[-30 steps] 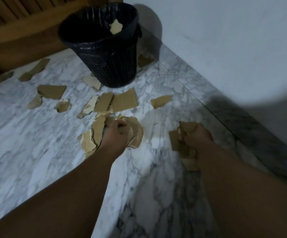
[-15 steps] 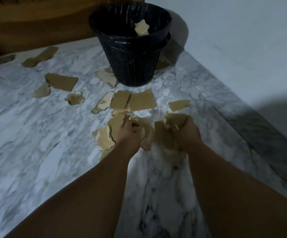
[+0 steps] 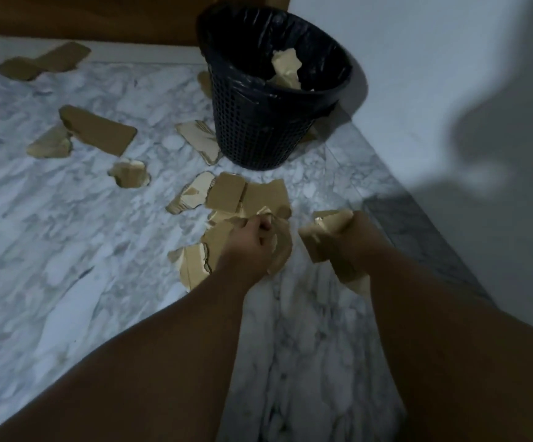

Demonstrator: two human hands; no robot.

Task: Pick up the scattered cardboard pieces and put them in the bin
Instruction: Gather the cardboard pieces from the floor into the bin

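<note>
A black mesh bin (image 3: 258, 122) with a black liner stands on the marble floor near the wall corner, with cardboard scraps (image 3: 285, 70) inside. Brown cardboard pieces lie scattered on the floor: a cluster (image 3: 246, 196) just in front of the bin, one (image 3: 97, 129) further left, two (image 3: 43, 62) at the far left. My left hand (image 3: 247, 244) is closed on a bunch of cardboard pieces (image 3: 195, 263) low over the floor. My right hand (image 3: 354, 240) grips another bunch of cardboard (image 3: 317, 240), right of the left hand.
A white wall (image 3: 418, 74) runs along the right with a dark marble skirting strip (image 3: 418, 224) at its foot. Wooden furniture (image 3: 99, 17) borders the floor at the back. Bare marble floor (image 3: 51, 250) spreads to the left.
The view has shifted so the bin sits further right and closer. My right hand has moved up with its cardboard, coming level beside the left hand, which keeps its hold.
</note>
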